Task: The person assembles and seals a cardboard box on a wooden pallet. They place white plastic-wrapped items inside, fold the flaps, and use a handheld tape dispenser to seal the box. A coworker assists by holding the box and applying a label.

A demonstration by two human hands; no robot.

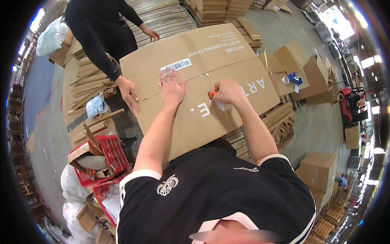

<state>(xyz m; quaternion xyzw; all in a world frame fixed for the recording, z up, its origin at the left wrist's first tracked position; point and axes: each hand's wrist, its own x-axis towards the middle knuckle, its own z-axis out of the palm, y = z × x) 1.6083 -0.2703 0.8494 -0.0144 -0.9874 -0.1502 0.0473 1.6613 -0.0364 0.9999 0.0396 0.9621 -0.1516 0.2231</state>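
A large brown cardboard box [154, 67] lies in front of me with its seam running across the top. My left hand [172, 87] rests flat on it with fingers spread, the fingertips at a white barcode label [176, 65]. To the right, my right hand [228, 93] is closed on a small orange tool [212, 94] beside the seam; its working end is hidden. Something whitish [223, 106] shows under that hand, too covered to name. At the box's left edge lies a co-worker's hand [127, 92]; the co-worker's other hand [150, 33] hovers near the far left corner.
Red plastic crates [115, 152] with cardboard scraps stand at lower left. Stacked cardboard strips [91, 81] lie left of the box. A blue tape dispenser [293, 79] sits on opened cartons at right. A red forklift [350, 106] stands farther right, and a wooden slatted surface [160, 16] extends beyond the box.
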